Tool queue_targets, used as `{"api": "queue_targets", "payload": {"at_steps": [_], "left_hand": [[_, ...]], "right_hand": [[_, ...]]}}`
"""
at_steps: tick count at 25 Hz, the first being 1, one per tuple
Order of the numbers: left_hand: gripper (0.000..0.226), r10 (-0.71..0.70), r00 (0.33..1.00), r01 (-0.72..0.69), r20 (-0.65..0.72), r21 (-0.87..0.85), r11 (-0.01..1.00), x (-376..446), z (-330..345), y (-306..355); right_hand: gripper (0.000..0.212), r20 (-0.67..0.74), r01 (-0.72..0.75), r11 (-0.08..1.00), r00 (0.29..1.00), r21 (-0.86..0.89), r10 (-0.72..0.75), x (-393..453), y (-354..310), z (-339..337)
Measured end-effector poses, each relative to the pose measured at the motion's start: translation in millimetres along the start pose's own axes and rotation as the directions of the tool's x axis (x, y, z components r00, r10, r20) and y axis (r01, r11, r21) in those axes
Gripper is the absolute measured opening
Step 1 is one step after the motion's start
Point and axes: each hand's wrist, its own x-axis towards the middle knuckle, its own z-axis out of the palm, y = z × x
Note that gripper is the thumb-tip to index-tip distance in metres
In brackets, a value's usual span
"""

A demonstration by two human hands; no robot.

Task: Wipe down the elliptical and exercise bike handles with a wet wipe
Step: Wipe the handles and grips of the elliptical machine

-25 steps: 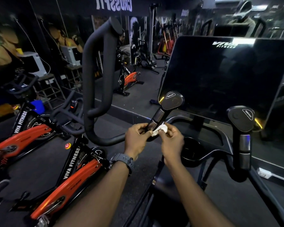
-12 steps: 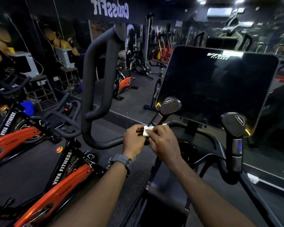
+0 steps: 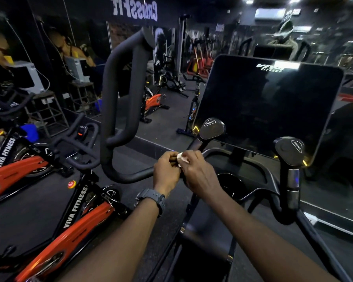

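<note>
Here orange bike (image 3: 73,237) stands left of hands pinching wipe (image 3: 181,158)

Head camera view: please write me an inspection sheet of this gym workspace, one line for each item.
Surface: dark gym floor, nothing loose seen on it.
Job's things: small white wipe held at the stem of the left short handle; right short handle and long curved handle untouched now.
Clutter: nothing seen.
Hands: left hand and right hand both curl round the wipe; watch on the left wrist.
Cables: thin cords hang at the far left wall.
Surroundings: dark screen, orange bikes, mirror wall.
</note>
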Motion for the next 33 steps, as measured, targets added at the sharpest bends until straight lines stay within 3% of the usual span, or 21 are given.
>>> {"api": "queue_targets", "payload": {"at_steps": [3,4,7,8,11,12,15,16,17,20,21,24,27,29,31,33], "left_hand": [[0.034,-0.024,1.000,0.025,0.011,-0.038,0.999,1,0,6],[0.035,-0.039,0.999,0.039,-0.001,-0.056,0.998,2,1,6],[0.041,-0.081,0.996,0.078,-0.027,-0.095,0.992,1,-1,2],[0.042,-0.082,0.996,0.079,-0.018,-0.114,0.990,1,-2,0],[0.040,-0.059,0.998,0.061,0.020,-0.095,0.994,-1,-2,0],[0.040,-0.060,0.998,0.061,0.015,-0.100,0.993,0,-2,0],[0.037,-0.069,0.998,0.069,0.000,-0.097,0.993,-1,-1,-7],[0.038,-0.072,0.997,0.072,0.004,-0.099,0.992,0,-1,-9],[0.039,-0.070,0.998,0.071,0.007,-0.093,0.993,1,-1,-11],[0.037,-0.046,0.999,0.047,0.026,-0.048,0.998,1,0,-11],[0.035,-0.036,0.999,0.037,0.027,-0.029,0.999,0,1,-11],[0.035,-0.013,0.999,0.013,0.030,0.008,1.000,1,4,-15],[0.034,-0.007,1.000,0.006,0.023,0.016,1.000,4,4,-17],[0.037,-0.019,1.000,0.019,0.012,0.011,1.000,2,5,-17],[0.040,-0.015,1.000,0.015,0.000,0.021,1.000,1,5,-17],[0.042,-0.007,1.000,0.007,0.009,0.030,1.000,3,5,-22]], "right_hand": [[0.038,-0.137,-0.149,0.989,0.979,0.009,0.149,25,24,-19],[0.033,-0.142,-0.128,0.992,0.982,-0.009,0.126,28,23,-17],[0.028,0.062,0.208,0.971,0.977,-0.121,-0.202,7,-3,15],[0.029,0.059,0.220,0.964,0.975,-0.147,-0.213,1,-3,19],[0.035,-0.100,-0.023,0.983,0.995,-0.184,0.005,10,16,1],[0.038,-0.115,-0.039,0.978,0.993,-0.203,0.016,15,18,-2],[0.040,0.058,0.240,0.953,0.971,-0.187,-0.234,1,4,19],[0.039,0.042,0.303,0.940,0.953,-0.157,-0.300,-2,6,21],[0.038,-0.002,0.286,0.950,0.958,-0.128,-0.288,-1,11,17],[0.039,-0.239,0.020,0.997,0.970,-0.079,-0.039,4,26,1],[0.041,-0.257,-0.012,0.998,0.966,-0.061,-0.004,1,23,5],[0.053,-0.138,0.049,0.999,0.989,-0.004,-0.049,-24,2,38],[0.061,-0.079,-0.182,0.965,0.977,0.187,0.200,-37,-13,47],[0.063,0.005,-0.377,0.800,0.905,0.467,0.424,-39,-34,43],[0.068,0.169,-0.489,0.418,0.780,0.766,0.603,-23,-47,35],[0.058,0.265,-0.361,0.010,0.703,0.933,0.660,-11,-37,26]]}}
